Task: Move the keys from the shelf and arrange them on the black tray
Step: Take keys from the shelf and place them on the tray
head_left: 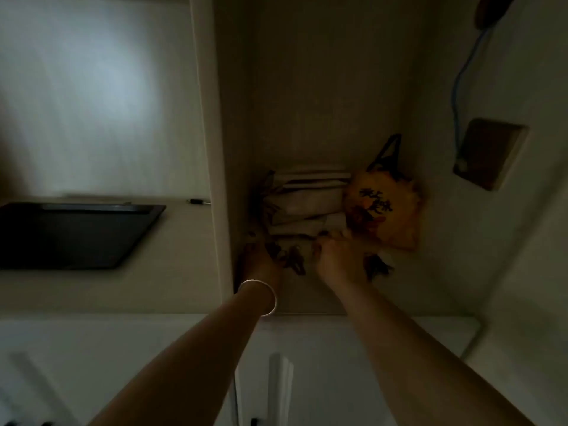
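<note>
Keys, dark and tangled in small bunches (290, 256), lie at the front of the dim beige shelf compartment (307, 299), between the two hands of the person. The step in hand seems to be the first one: gathering the keys from the shelf, nothing carried yet. The left hand (261, 261), with a thin silver bangle (261, 298) on its wrist, rests at the left end of the bunch. Its fingers are lost in shadow, so one cannot tell if they are apart or closed on a key. The right hand (336, 256) has its fingers curled together near the folded pale cloths (304, 204), as if pinching something small, but what they hold is not clear. Another dark cluster (376, 267), just right of this hand, may also be keys.

The flat black rectangular tray (80, 238) waits on the pale desk (172, 272) to the left, behind the cabinet wall, and looks empty where it shows; its left part is cut off by the frame. The next move probably calls for a firm grip on one bunch, then lifting it out around the partition toward the tray.

The picture is dark and blurred, and the number of keys cannot be counted. A yellow patterned bag (384, 210) stands at the back right.
</note>
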